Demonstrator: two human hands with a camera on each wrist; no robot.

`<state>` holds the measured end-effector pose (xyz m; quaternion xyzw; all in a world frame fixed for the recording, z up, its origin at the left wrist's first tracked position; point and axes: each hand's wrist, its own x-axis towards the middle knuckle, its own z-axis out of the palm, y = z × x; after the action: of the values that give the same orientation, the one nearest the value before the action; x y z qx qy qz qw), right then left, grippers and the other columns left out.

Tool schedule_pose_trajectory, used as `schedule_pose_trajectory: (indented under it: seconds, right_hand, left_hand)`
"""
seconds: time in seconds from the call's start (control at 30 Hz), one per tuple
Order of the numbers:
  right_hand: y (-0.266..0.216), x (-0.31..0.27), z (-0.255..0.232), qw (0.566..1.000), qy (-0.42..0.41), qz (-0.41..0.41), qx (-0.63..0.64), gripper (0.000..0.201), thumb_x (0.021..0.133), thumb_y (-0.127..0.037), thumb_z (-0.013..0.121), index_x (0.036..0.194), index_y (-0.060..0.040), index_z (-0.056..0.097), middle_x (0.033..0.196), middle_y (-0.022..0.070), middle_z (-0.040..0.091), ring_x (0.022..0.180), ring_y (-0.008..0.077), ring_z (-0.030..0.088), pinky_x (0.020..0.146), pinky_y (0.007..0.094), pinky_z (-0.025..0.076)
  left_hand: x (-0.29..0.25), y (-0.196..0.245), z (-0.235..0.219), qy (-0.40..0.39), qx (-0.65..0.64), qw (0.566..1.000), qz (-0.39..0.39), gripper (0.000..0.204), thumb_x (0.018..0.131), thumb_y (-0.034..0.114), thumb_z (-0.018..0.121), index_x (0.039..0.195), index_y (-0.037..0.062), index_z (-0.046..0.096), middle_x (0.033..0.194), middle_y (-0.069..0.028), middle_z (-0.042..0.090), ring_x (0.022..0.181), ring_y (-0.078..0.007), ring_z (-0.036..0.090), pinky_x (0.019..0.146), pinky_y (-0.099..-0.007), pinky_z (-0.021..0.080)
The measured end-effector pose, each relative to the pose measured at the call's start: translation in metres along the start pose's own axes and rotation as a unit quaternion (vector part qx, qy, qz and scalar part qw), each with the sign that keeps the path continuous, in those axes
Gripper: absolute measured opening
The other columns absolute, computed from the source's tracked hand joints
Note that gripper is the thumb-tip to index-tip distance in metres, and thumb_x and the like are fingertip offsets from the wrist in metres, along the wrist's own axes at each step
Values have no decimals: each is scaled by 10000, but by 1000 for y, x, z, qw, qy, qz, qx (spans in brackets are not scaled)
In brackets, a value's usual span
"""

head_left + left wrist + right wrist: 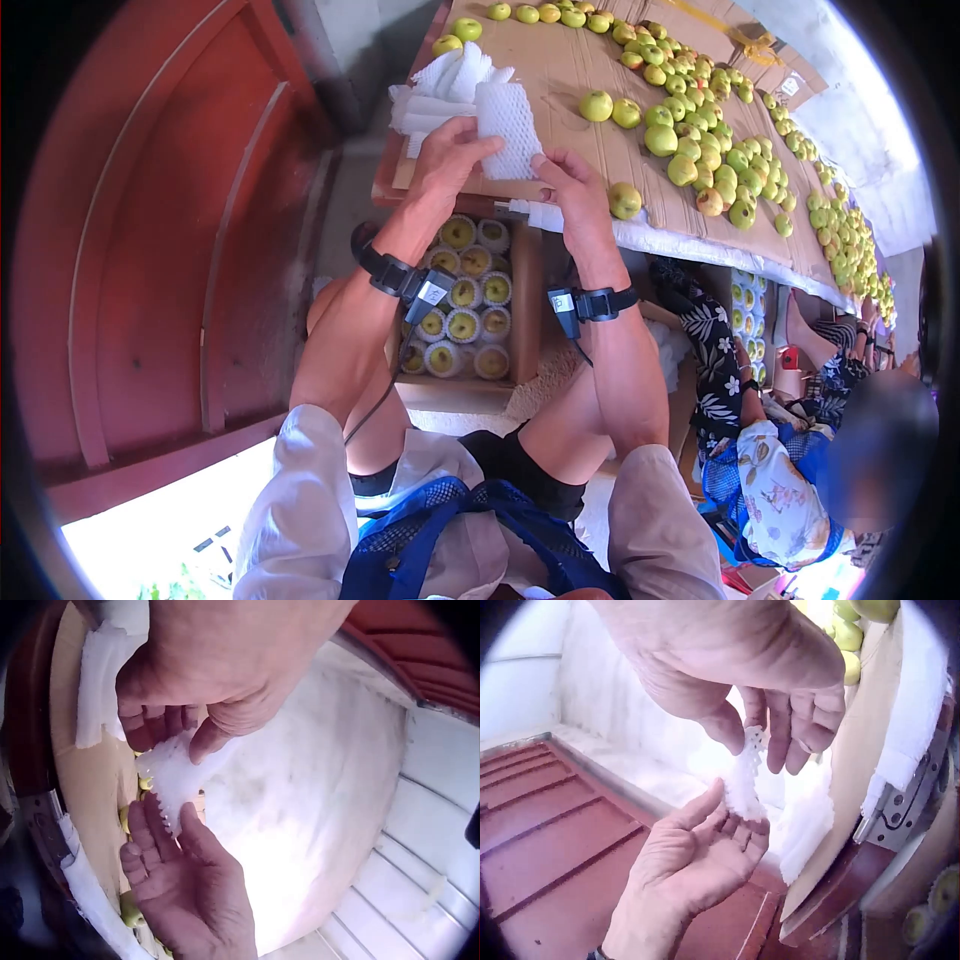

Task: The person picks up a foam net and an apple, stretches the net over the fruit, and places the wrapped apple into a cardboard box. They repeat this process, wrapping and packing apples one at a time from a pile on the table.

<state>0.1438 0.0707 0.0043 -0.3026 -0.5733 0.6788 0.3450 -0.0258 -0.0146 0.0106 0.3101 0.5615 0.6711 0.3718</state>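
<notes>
A white foam net sleeve point(507, 125) is stretched flat between both hands over the near left corner of the cardboard-covered table. My left hand point(450, 162) pinches its left side between thumb and fingers. At its lower right edge, my right hand point(578, 192) pinches it with thumb and forefinger. The left wrist view shows the sleeve's point(174, 769) cut, toothed edge between the two hands. No fruit shows inside the sleeve point(744, 780) in the right wrist view. More white foam sleeves point(450, 85) lie piled just beyond my left hand.
Many green apples point(690, 140) spread across the cardboard point(560, 75). Below the table edge stands an open carton point(527, 300) of apples in foam nets. A red door point(160, 240) is at the left. Another person point(780, 480) sits at the right, near another box of netted fruit point(748, 310).
</notes>
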Motion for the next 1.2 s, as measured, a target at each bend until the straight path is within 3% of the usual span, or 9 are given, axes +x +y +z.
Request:
schedule_pose_trajectory:
  seconds: [0.27, 0.33, 0.43, 0.63, 0.67, 0.77, 0.97, 1.07, 1.2]
  right_hand:
    - [7, 2, -7, 996, 22, -47, -77, 194, 906, -201, 711, 1032, -57, 682, 953, 22, 689, 868, 97, 608, 732, 275, 450]
    - [19, 8, -5, 973, 78, -128, -177, 197, 916, -210, 704, 1037, -56, 681, 966, 38, 699, 901, 102, 626, 731, 269, 453]
    - [15, 4, -3, 977, 81, -159, -120, 254, 937, -272, 703, 1054, -49, 668, 987, 62, 707, 929, 116, 643, 740, 274, 460]
    - [-20, -15, 3, 992, -51, 14, 114, 287, 973, -326, 680, 1072, -59, 639, 998, 47, 701, 915, 142, 663, 749, 288, 475]
    - [-19, -14, 2, 992, -54, 13, 112, 272, 976, -314, 675, 1071, -62, 640, 996, 45, 701, 918, 145, 666, 748, 285, 475]
    - [-15, -13, 3, 990, -70, 15, 120, 228, 981, -271, 663, 1075, -65, 640, 998, 43, 699, 922, 149, 672, 742, 277, 476]
    - [-15, -14, 2, 987, -76, 22, 137, 173, 961, -159, 647, 1102, -58, 640, 1042, 54, 691, 906, 154, 681, 721, 268, 483]
    - [-13, -13, 0, 988, -78, 23, 129, 184, 955, -133, 637, 1120, -54, 640, 1061, 50, 690, 903, 156, 684, 709, 262, 484]
    - [-13, -13, 1, 988, -76, 26, 133, 203, 959, -128, 613, 1144, -53, 641, 1061, 43, 691, 895, 150, 682, 685, 256, 483]
  left_hand:
    - [3, -1, 0, 12, 69, 997, 26, 231, 864, 118, 762, 1059, 48, 661, 962, 5, 644, 844, -108, 572, 745, -268, 469]
    - [6, -7, 2, 50, 195, 973, 113, 242, 858, 99, 764, 1060, 31, 649, 939, 1, 640, 841, -112, 574, 736, -266, 472]
    - [4, -12, 3, 71, 288, 927, 231, 234, 858, 58, 750, 1051, 10, 627, 923, -14, 635, 835, -122, 581, 735, -273, 481]
    - [-6, -4, 7, 60, 353, 869, 341, 168, 882, -14, 690, 1023, 21, 606, 961, -49, 630, 820, -144, 600, 709, -284, 498]
    - [-6, -3, 8, 61, 355, 866, 347, 160, 886, -21, 682, 1018, 26, 604, 968, -52, 629, 817, -148, 602, 701, -286, 499]
    - [-10, 0, 9, 55, 319, 886, 332, 208, 832, -45, 650, 1024, 14, 597, 982, -152, 630, 940, -348, 646, 820, -403, 512]
    - [-17, 5, 11, 55, 340, 881, 324, 215, 823, -65, 631, 1014, 17, 574, 994, -145, 631, 954, -360, 650, 816, -409, 514]
    - [-20, 5, 9, 49, 381, 844, 374, 259, 827, -101, 638, 1040, 24, 563, 999, -107, 619, 859, -259, 635, 754, -340, 506]
    - [-26, 5, 11, 30, 416, 824, 384, 287, 808, -108, 633, 1050, 27, 556, 1012, -141, 616, 938, -353, 638, 804, -398, 509]
